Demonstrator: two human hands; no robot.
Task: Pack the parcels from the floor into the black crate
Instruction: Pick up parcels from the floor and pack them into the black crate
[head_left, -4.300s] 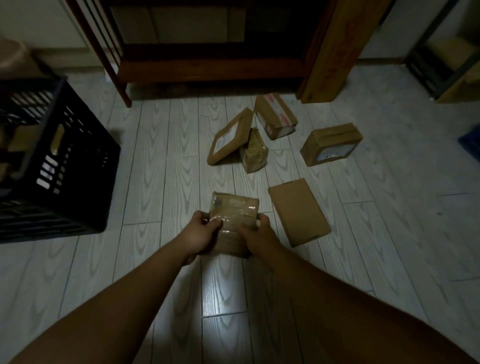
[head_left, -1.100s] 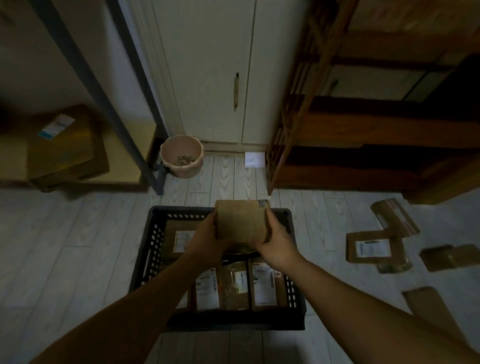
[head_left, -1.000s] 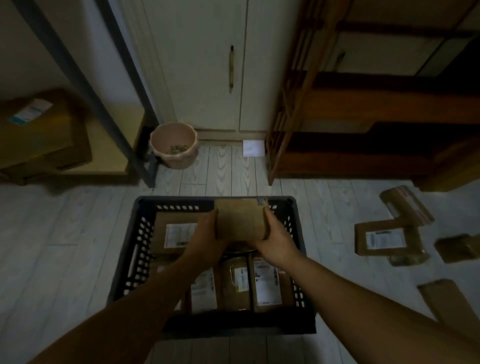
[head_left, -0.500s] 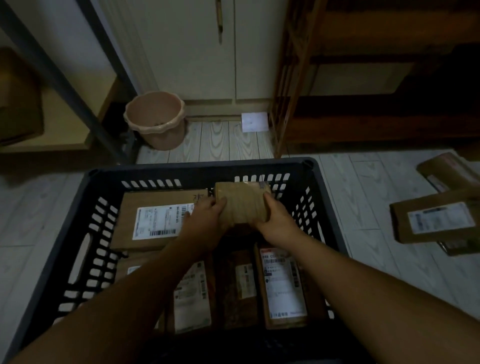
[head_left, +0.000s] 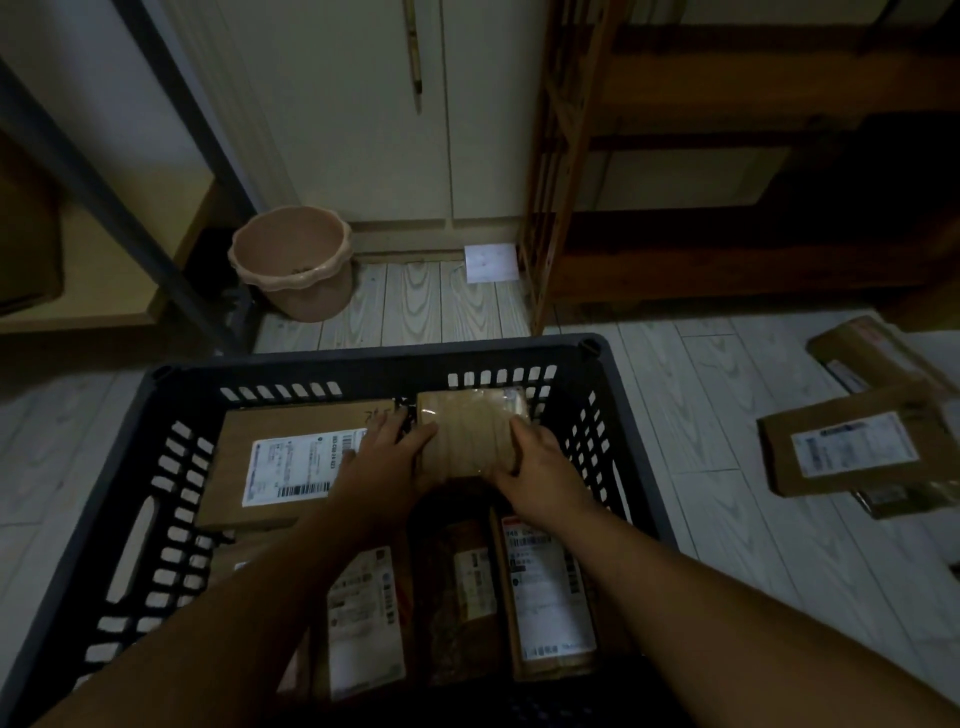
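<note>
1. Black crate (head_left: 374, 361) sits on pale plank floor, filling the mid and lower frame; slotted walls, open top.
2. Inside, far-left: flat box (head_left: 234, 499) lying face up w/ a big white label.
3. Inside, near row: three labelled parcels (head_left: 550, 592) standing on edge side by side, labels up toward the camera. Low light, print not legible.
4. Inside, far-right corner: taped parcel (head_left: 470, 436), brown, wrapped in clear tape, just beside the flat box and close to the far wall. Can't tell if it's resting on sth or held off the bottom.
5. Left hand (head_left: 384, 452) grips the taped parcel's left edge: thumb on top face, fingers down the side btwn it and the flat box.
6. Right hand (head_left: 540, 462) grips the right edge: thumb on top, fingers curled round the side. Parcel is clamped btwn both hands, both forearms reaching in over the near row.
7. Floor, right of crate: floor parcels (head_left: 852, 447) in a loose pile, one w/ label up, well apart from the hands.
8. Behind crate: pink bin (head_left: 291, 265), white card (head_left: 491, 262) by the cupboard base, wooden rack (head_left: 545, 156) at right.
</note>
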